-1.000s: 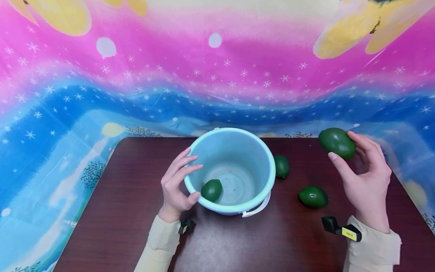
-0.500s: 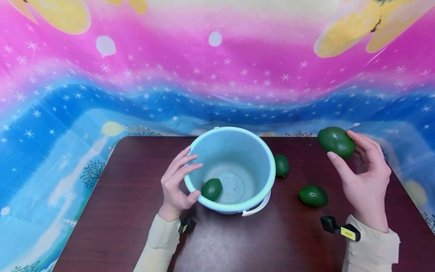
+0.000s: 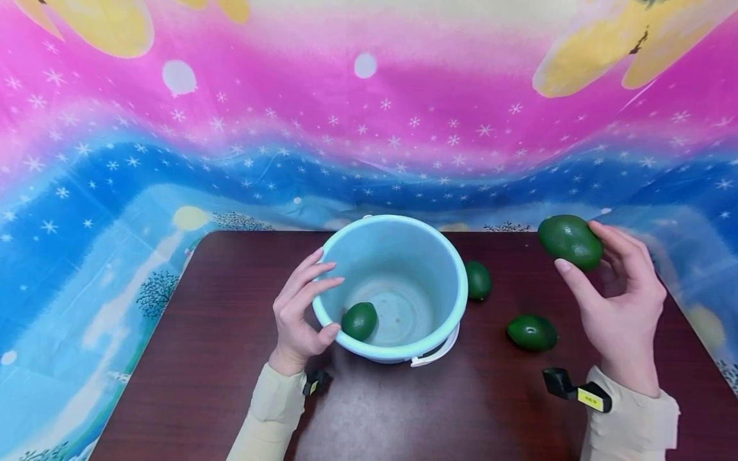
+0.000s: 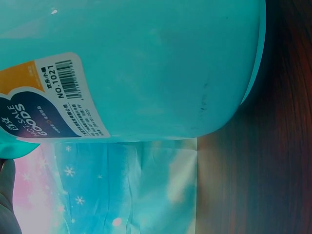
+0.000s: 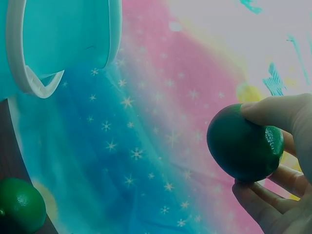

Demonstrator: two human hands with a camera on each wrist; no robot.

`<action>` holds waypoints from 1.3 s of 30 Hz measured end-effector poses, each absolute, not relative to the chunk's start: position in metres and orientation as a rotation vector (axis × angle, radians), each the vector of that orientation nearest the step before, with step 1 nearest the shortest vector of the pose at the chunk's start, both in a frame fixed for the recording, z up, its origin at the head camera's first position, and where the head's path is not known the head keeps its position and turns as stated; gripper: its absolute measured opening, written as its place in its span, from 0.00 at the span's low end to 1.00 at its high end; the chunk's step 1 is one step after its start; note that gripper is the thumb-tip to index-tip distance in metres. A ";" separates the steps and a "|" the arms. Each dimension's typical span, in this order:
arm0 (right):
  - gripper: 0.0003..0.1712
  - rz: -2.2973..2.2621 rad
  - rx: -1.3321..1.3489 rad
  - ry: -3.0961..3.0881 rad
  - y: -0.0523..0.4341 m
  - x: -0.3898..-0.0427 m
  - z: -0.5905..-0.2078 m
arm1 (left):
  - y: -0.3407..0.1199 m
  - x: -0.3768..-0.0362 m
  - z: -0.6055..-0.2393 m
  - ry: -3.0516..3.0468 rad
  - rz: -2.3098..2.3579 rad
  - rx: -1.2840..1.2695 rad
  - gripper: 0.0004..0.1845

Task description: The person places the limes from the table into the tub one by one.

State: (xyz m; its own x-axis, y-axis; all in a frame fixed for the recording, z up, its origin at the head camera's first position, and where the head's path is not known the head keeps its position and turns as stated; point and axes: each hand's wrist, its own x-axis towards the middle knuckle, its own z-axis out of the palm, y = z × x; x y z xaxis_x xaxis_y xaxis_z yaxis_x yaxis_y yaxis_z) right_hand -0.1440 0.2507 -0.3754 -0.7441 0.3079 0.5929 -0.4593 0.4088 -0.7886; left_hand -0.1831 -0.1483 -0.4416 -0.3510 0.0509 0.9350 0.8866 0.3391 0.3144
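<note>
In the head view a light blue bucket (image 3: 398,256) stands upright on the table, one green avocado (image 3: 360,321) lying inside at its near left. My left hand (image 3: 302,314) holds the bucket's left rim, fingers over the edge and thumb at the near side. The left wrist view shows the bucket's labelled outer wall (image 4: 161,73). Raised at the right, my right hand (image 3: 623,307) grips another avocado (image 3: 571,242) between thumb and fingers, apart from the bucket. That held avocado (image 5: 246,144) is also plain in the right wrist view.
Two more avocados lie on the dark wooden table (image 3: 219,358): one avocado (image 3: 478,280) right beside the bucket, the other avocado (image 3: 532,333) nearer the right arm. A white handle (image 3: 438,351) hangs at the bucket's near right. Behind the table hangs a patterned cloth (image 3: 323,115).
</note>
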 end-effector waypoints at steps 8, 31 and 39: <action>0.35 1.417 0.173 -1.934 0.248 -0.143 -0.375 | -0.149 -0.183 -0.441 -1.684 -1.130 -0.849 0.36; 0.35 1.426 0.221 -1.895 0.241 -0.141 -0.371 | -0.150 -0.183 -0.441 -1.683 -1.124 -0.848 0.35; 0.34 1.478 0.246 -1.841 0.240 -0.140 -0.371 | -0.149 -0.183 -0.442 -1.685 -1.129 -0.853 0.35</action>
State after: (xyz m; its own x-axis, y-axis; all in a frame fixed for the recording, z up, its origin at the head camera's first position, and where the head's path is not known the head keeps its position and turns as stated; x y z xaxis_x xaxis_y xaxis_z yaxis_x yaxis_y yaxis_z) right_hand -0.1403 0.2399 -0.3713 -0.7009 0.2947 0.6495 -0.5706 0.3146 -0.7585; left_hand -0.1830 -0.1493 -0.4418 -0.3502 0.0566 0.9349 0.8863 0.3431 0.3112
